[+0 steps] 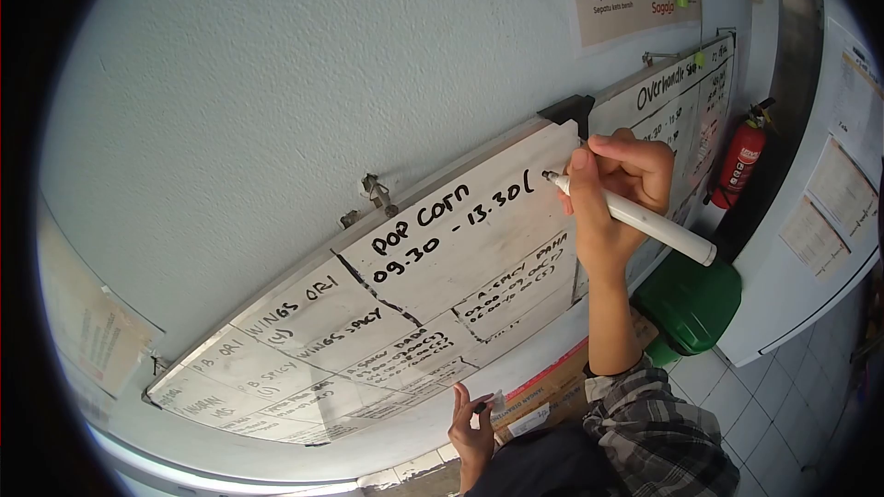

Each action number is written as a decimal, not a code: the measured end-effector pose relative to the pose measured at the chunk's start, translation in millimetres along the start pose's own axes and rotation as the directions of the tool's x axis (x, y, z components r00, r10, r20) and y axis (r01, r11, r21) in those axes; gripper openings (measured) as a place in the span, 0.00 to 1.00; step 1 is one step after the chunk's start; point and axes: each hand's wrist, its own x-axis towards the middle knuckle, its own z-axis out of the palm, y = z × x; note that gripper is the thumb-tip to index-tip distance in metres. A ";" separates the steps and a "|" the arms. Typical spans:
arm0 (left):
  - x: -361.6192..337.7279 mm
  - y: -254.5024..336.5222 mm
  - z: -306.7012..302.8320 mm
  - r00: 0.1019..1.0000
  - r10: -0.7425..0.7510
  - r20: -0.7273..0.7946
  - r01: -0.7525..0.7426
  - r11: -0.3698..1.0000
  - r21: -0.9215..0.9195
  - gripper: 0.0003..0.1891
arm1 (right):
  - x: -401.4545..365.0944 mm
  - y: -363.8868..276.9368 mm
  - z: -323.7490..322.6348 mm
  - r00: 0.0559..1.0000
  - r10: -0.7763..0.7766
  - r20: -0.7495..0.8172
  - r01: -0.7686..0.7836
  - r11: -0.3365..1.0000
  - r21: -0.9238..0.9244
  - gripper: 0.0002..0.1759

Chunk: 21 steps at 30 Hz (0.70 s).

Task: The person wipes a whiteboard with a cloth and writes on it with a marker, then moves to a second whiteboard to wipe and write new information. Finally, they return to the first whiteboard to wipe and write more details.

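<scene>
My right hand (626,189) is closed round a white whiteboard marker (658,225), its dark tip touching the whiteboard (322,331) just after an opening bracket. Black writing there reads "POP CORN" with "09.30 - 13.30 (" under it. Lower down, my left hand (471,433) pinches a small black marker cap (480,407) between thumb and fingers, a little off the board's lower edge.
A second whiteboard (663,92) headed "Overhandle" hangs to the right. Beyond it are a red fire extinguisher (739,156), a green bin (691,304) and a white door-like panel with papers (829,212). A cardboard box (548,396) stands below the board.
</scene>
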 end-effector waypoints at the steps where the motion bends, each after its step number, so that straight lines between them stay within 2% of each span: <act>1: -0.2 -0.8 0.3 1.000 -0.005 -0.002 0.005 1.000 -0.008 0.08 | -0.2 0.4 0.0 1.000 0.000 -0.002 0.000 1.000 0.002 0.16; 5: 0.0 -2.5 -0.2 1.000 0.010 0.005 -0.010 1.000 0.011 0.08 | -0.9 1.2 0.3 1.000 -0.012 -0.003 0.012 1.000 0.007 0.16; 7: -0.2 -3.1 0.4 0.999 -0.037 0.019 0.037 0.999 -0.027 0.08 | -1.2 2.3 -0.4 1.000 -0.016 0.009 0.016 1.000 0.013 0.16; 12: -0.9 -6.0 0.0 1.000 0.024 0.015 -0.024 1.000 0.004 0.08 | -1.0 0.7 1.0 1.000 -0.025 0.008 0.025 0.999 0.023 0.16; 14: -1.5 -7.0 0.3 1.000 -0.011 0.025 0.011 1.000 -0.015 0.08 | -0.9 0.7 1.3 1.000 -0.023 0.010 0.022 0.999 0.022 0.16; 21: -1.0 -5.0 -0.3 1.000 0.010 0.027 -0.010 1.000 0.002 0.08 | -1.3 0.7 1.9 1.000 -0.023 0.011 0.023 0.999 0.036 0.17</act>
